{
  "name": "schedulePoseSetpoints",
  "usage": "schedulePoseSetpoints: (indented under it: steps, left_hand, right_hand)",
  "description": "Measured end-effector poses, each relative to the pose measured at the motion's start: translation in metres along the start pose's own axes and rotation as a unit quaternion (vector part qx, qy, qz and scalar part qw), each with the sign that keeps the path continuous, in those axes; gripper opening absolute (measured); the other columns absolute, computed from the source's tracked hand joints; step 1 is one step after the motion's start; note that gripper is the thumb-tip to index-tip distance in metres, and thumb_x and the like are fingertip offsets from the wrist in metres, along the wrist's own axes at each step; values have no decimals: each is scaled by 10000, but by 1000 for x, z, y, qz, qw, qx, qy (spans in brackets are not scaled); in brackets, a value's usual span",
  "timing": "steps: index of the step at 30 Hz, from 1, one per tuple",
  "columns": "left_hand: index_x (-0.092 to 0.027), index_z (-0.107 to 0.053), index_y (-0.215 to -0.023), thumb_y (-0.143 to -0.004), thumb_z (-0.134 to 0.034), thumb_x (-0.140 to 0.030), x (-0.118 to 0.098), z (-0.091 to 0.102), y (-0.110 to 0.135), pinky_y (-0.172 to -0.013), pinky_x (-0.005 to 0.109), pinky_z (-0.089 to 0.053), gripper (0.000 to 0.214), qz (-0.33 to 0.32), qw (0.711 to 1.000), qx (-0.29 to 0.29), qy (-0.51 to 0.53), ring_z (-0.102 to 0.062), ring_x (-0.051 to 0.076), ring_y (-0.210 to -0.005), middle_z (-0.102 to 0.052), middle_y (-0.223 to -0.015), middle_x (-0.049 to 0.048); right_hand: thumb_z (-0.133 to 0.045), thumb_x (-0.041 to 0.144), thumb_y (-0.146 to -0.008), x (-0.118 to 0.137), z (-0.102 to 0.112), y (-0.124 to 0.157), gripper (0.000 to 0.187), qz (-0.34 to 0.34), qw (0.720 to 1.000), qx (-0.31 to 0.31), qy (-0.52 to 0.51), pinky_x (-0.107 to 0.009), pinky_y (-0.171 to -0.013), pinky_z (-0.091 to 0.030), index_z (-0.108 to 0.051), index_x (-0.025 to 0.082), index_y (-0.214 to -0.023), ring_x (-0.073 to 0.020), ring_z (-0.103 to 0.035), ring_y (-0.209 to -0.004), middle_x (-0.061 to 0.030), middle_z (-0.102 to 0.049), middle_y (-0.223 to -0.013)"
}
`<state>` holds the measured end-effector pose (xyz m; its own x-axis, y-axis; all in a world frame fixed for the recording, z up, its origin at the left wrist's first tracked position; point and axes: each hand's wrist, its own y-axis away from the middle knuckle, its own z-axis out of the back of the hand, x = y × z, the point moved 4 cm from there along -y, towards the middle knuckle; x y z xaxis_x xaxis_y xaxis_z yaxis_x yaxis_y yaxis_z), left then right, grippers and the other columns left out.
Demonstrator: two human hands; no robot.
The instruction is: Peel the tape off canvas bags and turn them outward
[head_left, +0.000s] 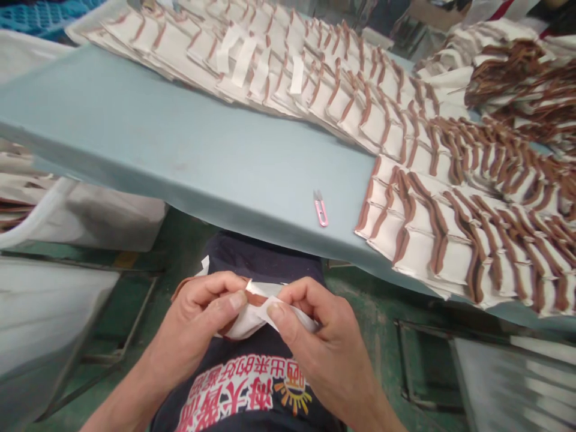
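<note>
Below the table's near edge, over my lap, both hands pinch one small white fabric piece (252, 315). My left hand (200, 321) grips its left side with thumb and curled fingers. My right hand (324, 342) pinches its right side, thumb on top. The piece is folded and partly hidden by my fingers. A small pink thread snipper (320, 209) lies on the light blue table (180, 150), just beyond my hands.
Rows of overlapping white fabric pieces with brown trim (450, 210) cover the table's right and far side. A heap of the same pieces (508, 66) sits at the back right. White bins (67, 210) stand at the left, a metal frame (432, 372) at the lower right.
</note>
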<state>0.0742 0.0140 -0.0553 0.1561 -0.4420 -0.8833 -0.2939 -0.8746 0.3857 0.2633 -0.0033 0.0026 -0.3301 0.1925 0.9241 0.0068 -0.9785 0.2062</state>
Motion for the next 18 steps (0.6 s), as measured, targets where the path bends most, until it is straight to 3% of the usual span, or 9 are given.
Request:
schedulePoseSetpoints:
  steps: [5, 10, 18]
  left_hand:
    - [-171, -861, -760, -830, -907, -507, -7, -3, -2, -518, 207, -329, 346, 13, 1000, -14, 19, -429, 103, -530, -600, -594, -6]
    - [-181, -831, -753, -925, -821, -456, -9, 0, 0, -533, 216, -307, 325, -29, 999, 1, -17, -400, 106, -562, -553, -620, -24]
    - [-185, -801, -729, -973, -754, -484, -12, 1, -2, -520, 223, -329, 389, -49, 995, -4, -92, -420, 118, -552, -560, -607, -22]
  right_hand:
    - [-680, 346, -936, 4, -6, -2, 224, 17, 1000, -2, 21, -235, -472, -264, -663, 225, -748, -90, -402, -480, 80, -507, -547]
    - [-685, 351, -939, 6, -9, -8, 195, 47, 998, -22, 37, -238, -458, -248, -689, 223, -793, -90, -398, -456, 80, -518, -542]
    - [-683, 355, -936, -3, -14, -10, 185, 15, 1000, 2, 28, -236, -472, -258, -656, 228, -804, -95, -409, -476, 87, -510, -554]
